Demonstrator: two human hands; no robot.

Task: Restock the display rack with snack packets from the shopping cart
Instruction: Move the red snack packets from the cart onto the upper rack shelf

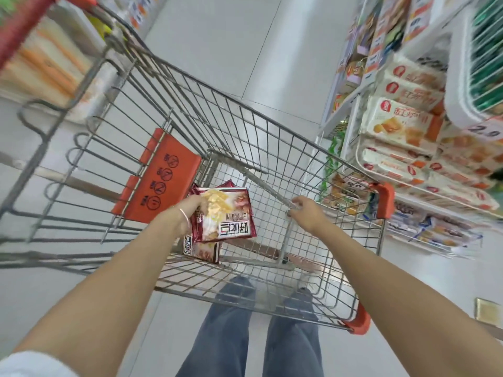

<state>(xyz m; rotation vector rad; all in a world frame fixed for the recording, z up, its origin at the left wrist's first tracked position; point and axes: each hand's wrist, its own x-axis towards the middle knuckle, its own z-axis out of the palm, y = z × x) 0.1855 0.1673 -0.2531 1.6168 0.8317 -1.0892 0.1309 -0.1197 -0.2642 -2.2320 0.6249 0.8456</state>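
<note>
The wire shopping cart [245, 131] fills the aisle, with the display rack [460, 85] of snack bags close on its right. Inside the cart, the left hand [190, 210] has its grip clenched round a red snack packet [226, 213], with a second packet [201, 250] just beneath. The right hand [303, 212] grasps the cart's wire.

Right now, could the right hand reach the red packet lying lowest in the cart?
Probably yes. The right hand holds a wire of the cart close by, with only bare mesh between it and the lowest packet. The left hand and the upper packet it grips overlap part of it, though.
</note>
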